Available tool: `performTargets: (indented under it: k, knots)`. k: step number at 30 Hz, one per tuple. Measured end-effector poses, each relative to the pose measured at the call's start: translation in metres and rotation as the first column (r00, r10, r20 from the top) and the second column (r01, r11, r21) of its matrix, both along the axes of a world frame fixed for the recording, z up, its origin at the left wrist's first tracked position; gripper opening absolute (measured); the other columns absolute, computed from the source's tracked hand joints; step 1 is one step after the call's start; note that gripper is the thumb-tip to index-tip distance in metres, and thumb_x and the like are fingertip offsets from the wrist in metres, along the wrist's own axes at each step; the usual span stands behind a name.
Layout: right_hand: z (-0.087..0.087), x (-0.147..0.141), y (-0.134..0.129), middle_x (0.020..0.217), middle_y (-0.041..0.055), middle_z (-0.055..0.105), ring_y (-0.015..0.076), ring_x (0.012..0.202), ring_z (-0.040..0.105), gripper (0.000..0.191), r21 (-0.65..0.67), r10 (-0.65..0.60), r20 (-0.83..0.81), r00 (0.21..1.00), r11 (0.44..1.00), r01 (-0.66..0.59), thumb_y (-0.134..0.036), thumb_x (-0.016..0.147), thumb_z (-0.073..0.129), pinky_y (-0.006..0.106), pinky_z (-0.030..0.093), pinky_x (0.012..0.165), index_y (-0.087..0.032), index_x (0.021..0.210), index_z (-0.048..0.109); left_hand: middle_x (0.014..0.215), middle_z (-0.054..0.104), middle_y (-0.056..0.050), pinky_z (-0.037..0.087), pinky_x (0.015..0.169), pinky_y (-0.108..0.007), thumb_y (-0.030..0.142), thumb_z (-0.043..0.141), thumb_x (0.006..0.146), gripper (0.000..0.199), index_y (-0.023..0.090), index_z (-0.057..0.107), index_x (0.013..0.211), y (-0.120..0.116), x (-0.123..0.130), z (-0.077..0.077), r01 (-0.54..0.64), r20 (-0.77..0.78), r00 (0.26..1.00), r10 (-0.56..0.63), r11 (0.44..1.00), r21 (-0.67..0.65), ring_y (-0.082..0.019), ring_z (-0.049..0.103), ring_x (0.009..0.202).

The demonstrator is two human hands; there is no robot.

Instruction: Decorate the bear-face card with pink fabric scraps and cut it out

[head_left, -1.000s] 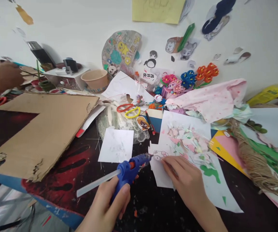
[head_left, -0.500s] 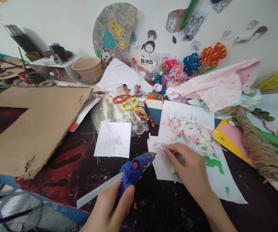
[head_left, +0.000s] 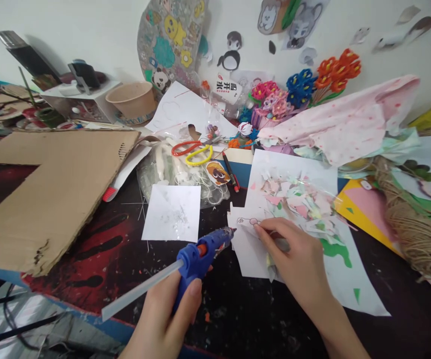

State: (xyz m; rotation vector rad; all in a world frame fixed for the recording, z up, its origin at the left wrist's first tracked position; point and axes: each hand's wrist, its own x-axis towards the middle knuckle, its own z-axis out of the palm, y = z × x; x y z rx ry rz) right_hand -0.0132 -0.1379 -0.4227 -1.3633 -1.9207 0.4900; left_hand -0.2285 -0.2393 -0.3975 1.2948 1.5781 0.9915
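Observation:
My left hand [head_left: 170, 304] is wrapped round the handle of a blue glue gun [head_left: 196, 259], a long translucent glue stick [head_left: 140, 290] jutting from its back. The gun's nozzle points at the left edge of a white paper [head_left: 251, 257] that bears a small line drawing [head_left: 246, 221]. Over that paper, my right hand [head_left: 294, 254] has thumb and forefinger pinched together at the drawing's right end; what they hold is too small to make out. A clear bag of colourful paper scraps [head_left: 300, 199] lies just beyond on a larger white sheet.
Cut cardboard [head_left: 62, 184] covers the left side. A white square [head_left: 171, 213] lies mid-table, with red and yellow scissors [head_left: 199, 155] and a pen [head_left: 231, 172] behind. Twine [head_left: 410, 224] is at right; crochet flowers [head_left: 271, 99] and a pink cloth [head_left: 342, 119] stand along the wall.
The glue gun in my left hand has drawn back slightly left, away from the drawing. My right hand keeps its pinch at the paper. The view has shifted a little.

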Motion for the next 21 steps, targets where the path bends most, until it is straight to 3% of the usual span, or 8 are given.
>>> performTargets:
  k: [5,12,21]
  knots:
    - [0.001,0.0,0.0,0.088,0.0021,0.073,0.0159,0.074,0.067,0.015,0.012,-0.025,0.016,1.0,1.0,0.025,-0.028,0.093,0.057,0.028,0.054,0.067,-0.022,0.086,0.068,0.048,0.052,0.002,0.042,0.044,-0.026,0.044,0.051,0.093,0.029,0.026,0.073,0.096,0.001,0.002,0.007,-0.005,-0.006,1.0,0.005,0.999,-0.053,-0.014,0.049,0.04]
    - [0.003,0.001,0.0,0.084,0.0005,0.073,0.0141,0.069,0.066,0.014,0.028,-0.048,0.026,0.999,0.998,0.047,-0.027,0.093,0.059,0.026,0.052,0.066,-0.021,0.083,0.067,0.047,0.052,0.002,0.042,0.044,-0.026,0.044,0.05,0.093,0.032,0.023,0.072,0.104,0.0,0.008,-0.003,-0.021,0.036,0.999,0.022,0.999,-0.026,-0.013,0.047,0.039]
    - [0.002,0.005,-0.001,0.076,0.0002,0.074,0.0166,0.067,0.07,0.015,-0.034,-0.169,-0.007,0.986,0.985,0.169,-0.031,0.089,0.062,0.027,0.053,0.063,-0.021,0.08,0.07,0.047,0.051,0.002,0.04,0.042,-0.022,0.05,0.052,0.091,0.036,0.019,0.071,0.091,0.0,0.036,0.0,-0.186,0.259,0.944,0.205,0.978,-0.097,-0.011,0.047,0.039]
